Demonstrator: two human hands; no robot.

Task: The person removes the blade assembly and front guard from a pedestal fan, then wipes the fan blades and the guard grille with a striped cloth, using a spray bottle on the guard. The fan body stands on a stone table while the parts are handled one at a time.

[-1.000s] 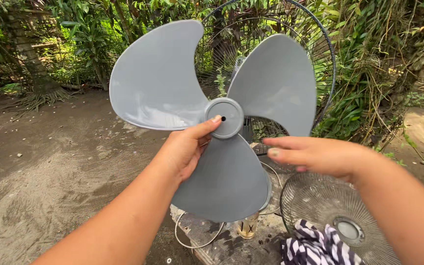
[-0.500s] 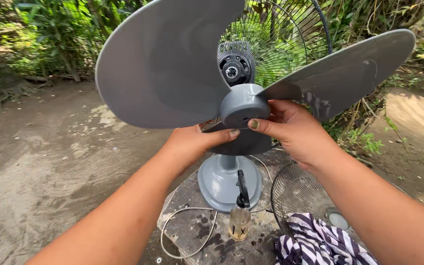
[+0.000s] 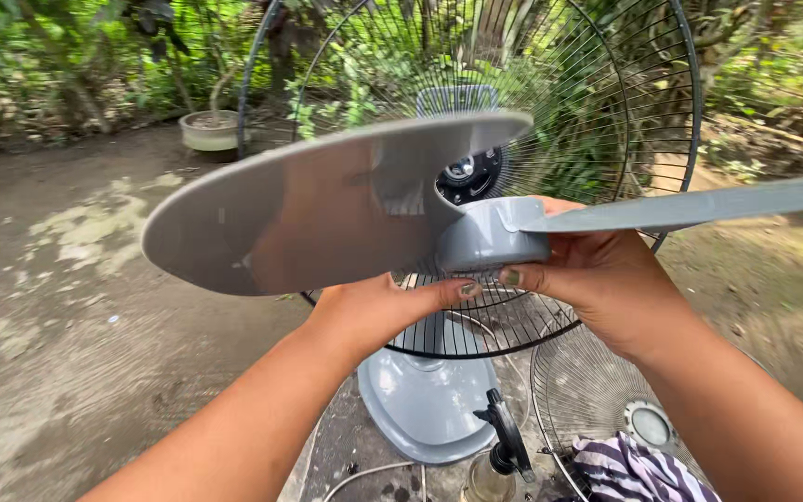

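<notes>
Holding the grey fan blade point(image 3: 327, 209) by its hub, both hands gripped it in front of the standing fan's rear wire guard point(image 3: 606, 121). The left hand point(image 3: 378, 311) pinched the hub's near underside with its thumb, and the right hand point(image 3: 597, 274) wrapped the hub from the right, fingers pressed closed on it. The hub sat just near the motor shaft point(image 3: 462, 169), apparently not yet seated. The front guard point(image 3: 597, 390) lay flat on the ground to the near right, beside a striped cloth point(image 3: 625, 469), so fitting it looked still undone. The grey base point(image 3: 425, 409) stood below.
</notes>
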